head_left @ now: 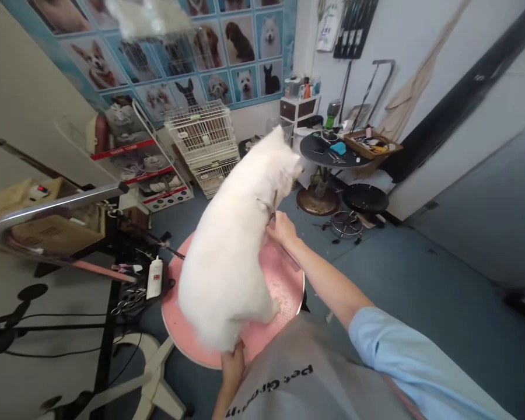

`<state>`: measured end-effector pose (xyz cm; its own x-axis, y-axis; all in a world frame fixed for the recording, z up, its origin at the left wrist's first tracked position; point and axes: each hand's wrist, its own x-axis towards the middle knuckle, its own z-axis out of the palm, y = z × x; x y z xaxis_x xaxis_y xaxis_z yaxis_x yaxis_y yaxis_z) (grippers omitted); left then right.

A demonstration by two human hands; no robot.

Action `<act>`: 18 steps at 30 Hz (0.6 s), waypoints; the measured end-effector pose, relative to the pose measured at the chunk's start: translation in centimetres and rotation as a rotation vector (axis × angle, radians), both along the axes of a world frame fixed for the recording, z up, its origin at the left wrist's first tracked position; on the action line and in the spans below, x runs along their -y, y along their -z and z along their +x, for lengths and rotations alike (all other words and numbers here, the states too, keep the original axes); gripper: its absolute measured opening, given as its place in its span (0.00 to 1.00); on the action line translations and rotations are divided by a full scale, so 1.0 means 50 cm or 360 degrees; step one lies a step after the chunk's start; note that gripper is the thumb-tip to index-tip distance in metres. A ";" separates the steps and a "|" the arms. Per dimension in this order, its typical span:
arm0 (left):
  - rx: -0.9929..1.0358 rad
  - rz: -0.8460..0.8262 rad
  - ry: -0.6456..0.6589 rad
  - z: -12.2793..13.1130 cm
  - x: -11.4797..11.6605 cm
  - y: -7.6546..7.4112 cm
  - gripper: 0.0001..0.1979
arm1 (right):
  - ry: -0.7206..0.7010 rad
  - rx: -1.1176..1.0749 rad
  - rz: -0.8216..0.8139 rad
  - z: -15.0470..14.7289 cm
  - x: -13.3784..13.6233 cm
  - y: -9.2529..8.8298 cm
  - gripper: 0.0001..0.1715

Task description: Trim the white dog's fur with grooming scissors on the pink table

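A white fluffy dog (pixel 236 233) stands on a round pink grooming table (pixel 284 286), facing away from me. My right hand (pixel 280 226) is closed on a pair of scissors (pixel 273 204) at the dog's right flank. My left hand (pixel 233 357) is under the dog's rear at the near table edge, fingers buried in the fur, gripping it. A grey apron (pixel 306 373) covers my front.
A white bottle (pixel 154 277) and scissors (pixel 129 300) lie on a black side stand at left. Wire cages (pixel 203 140) stand behind the dog. A round black table (pixel 332 153) with tools and a black stool (pixel 364 199) stand at right.
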<state>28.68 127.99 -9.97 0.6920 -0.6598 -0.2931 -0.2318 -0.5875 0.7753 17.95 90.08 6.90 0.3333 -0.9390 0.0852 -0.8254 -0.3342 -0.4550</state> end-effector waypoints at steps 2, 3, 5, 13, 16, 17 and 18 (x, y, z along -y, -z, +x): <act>-0.0042 -0.0011 -0.0014 -0.003 -0.006 0.005 0.25 | 0.0020 0.0001 0.0033 0.000 -0.001 0.005 0.21; -0.0066 -0.0019 -0.0026 -0.004 -0.007 0.005 0.25 | 0.0029 0.0010 0.0057 -0.001 -0.002 0.008 0.20; -0.0089 -0.0015 -0.0030 -0.005 -0.006 0.005 0.25 | 0.0033 0.0026 0.0053 -0.001 -0.005 0.012 0.21; -0.0121 -0.0057 -0.0053 -0.005 0.002 -0.024 0.21 | 0.0054 0.0099 0.0011 -0.004 0.001 0.005 0.29; -0.0077 -0.0057 -0.0025 -0.010 0.006 -0.039 0.20 | -0.0013 0.0137 -0.0033 -0.010 0.008 0.005 0.30; -0.0061 -0.0051 -0.0020 -0.012 0.006 -0.044 0.20 | -0.0043 0.0160 -0.0043 -0.012 0.009 0.009 0.29; -0.0041 -0.0036 -0.0028 -0.014 0.006 -0.048 0.20 | -0.0080 0.0191 -0.0034 -0.015 0.009 0.017 0.28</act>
<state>27.98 127.68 -7.54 0.6959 -0.6543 -0.2958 -0.2017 -0.5734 0.7940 17.18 89.65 6.06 0.3660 -0.9189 0.1472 -0.7473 -0.3844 -0.5419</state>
